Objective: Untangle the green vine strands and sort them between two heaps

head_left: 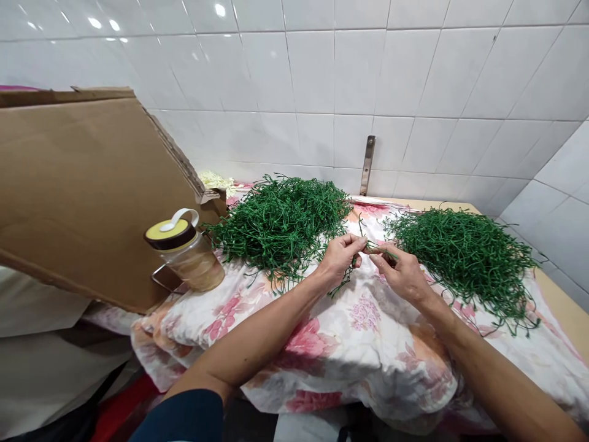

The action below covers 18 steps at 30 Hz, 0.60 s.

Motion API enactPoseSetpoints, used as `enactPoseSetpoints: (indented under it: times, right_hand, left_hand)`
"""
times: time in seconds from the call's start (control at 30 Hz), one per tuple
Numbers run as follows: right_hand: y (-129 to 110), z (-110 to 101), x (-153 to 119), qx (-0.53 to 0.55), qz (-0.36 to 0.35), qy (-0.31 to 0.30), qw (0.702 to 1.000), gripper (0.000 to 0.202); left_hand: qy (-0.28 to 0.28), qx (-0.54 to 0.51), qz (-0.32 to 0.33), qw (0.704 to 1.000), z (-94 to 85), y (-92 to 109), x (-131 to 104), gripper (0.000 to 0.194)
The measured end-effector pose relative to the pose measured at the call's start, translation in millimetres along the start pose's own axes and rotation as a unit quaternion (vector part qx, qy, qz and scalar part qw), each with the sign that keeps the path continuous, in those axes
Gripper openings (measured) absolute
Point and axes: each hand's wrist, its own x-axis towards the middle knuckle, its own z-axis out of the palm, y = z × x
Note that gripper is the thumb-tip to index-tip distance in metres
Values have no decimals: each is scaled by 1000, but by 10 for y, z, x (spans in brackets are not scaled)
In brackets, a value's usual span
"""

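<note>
Through the head view I am handling a few thin, dark-green, wiry stems (389, 252), which are lying between my two hands and running across the small gap there. The fingers of my left hand (343, 255) are pinching one end, and the fingers of my right hand (402, 273) are gripping the other; I cannot tell how many strands they are grasping. I judge that I am in the middle of working these stems by fingertip, and the next move seems to be calling for a light, steady pinch from both sides. To the left of the fingers, a springy, tangled green heap (285, 224) is spreading, its strands curling at the tips; to their right, a second, equally matted green mound (464, 261) is sprawling. Beneath them, a soft, rumpled white cloth with pink flowers (368, 344) is covering the surface (564, 309). Farther left, a clear cylindrical jar with a yellow-and-brown lid (200, 267) is standing beside a stiff brown cardboard box (83, 184).
</note>
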Motion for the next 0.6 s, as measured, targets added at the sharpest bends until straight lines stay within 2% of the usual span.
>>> enactPoseSetpoints:
  times: [0.17,0.27,0.4,0.6]
  right_hand:
    - [6,-14,11,-24,-20,-27,999,26]
    - [3,-18,12,-64,-43,-37,996,33]
    - [-9,-9,13,-90,-58,-38,994,35]
    - [32,-3,25,-126,-125,-15,984,34]
  left_hand:
    - [-8,10,-16,1000,19,-17,-14,44]
    - [-9,2,-20,1000,22,-13,-13,44]
    - [9,3,-25,1000,17,-3,-5,42]
    - [-16,6,-22,1000,14,5,-3,42]
